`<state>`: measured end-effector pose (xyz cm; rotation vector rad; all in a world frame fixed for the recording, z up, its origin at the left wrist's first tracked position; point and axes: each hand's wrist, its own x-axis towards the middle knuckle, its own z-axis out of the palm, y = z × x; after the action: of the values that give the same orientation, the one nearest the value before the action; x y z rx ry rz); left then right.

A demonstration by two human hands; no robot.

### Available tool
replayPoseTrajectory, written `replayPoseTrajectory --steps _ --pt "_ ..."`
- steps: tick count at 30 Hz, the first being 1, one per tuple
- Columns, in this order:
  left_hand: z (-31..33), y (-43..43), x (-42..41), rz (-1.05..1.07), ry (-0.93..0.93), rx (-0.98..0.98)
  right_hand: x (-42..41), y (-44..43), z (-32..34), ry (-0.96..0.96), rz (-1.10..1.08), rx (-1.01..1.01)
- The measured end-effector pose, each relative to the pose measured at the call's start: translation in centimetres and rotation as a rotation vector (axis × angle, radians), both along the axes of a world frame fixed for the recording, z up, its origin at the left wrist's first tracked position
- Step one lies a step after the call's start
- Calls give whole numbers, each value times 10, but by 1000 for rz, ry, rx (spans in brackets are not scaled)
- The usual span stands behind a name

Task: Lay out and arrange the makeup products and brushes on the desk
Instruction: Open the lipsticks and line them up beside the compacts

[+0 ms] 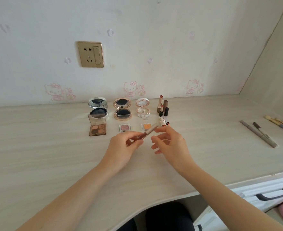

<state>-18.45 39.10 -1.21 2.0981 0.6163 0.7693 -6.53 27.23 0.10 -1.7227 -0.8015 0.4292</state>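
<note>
A: Reading from the left, what's on the tabletop point(37, 147)?

B: An open eyeshadow palette point(97, 126), three open compacts point(122, 109) behind it, two small eyeshadow pots point(125, 127), then upright lipsticks point(160, 102).

A: And the hands?

B: The left hand point(122, 147) pinches a slim lip gloss tube point(144, 133), raised over the tabletop near the pots. The right hand point(169, 142) is loosely open, fingers at the tube's pale cap, holding nothing.

A: So which step?

B: Probably uncapping it, or placing it by the lipsticks. Next needs a steady grip on the cap. The pencils point(258, 134) and brushes point(280, 124) far right lie unsorted.
</note>
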Motion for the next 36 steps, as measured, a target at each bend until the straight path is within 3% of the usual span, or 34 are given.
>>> replayPoseTrajectory --steps 3,7,12,27,32,36 --pt "-8 2 -6 -32 41 314 -3 2 4 97 43 8" --pt "-16 6 -10 -55 57 575 -2 0 -3 15 60 -42" --pt "-11 4 -15 -90 -14 461 -2 -8 -12 10 99 -18" --pt "-7 2 -18 -151 0 226 -2 -16 -17 13 113 144" --pt "-9 8 -19 -113 -40 316 0 -17 -17 -20 193 170" --pt "-9 12 -20 -116 -70 367 -1 -15 -14 160 148 180"
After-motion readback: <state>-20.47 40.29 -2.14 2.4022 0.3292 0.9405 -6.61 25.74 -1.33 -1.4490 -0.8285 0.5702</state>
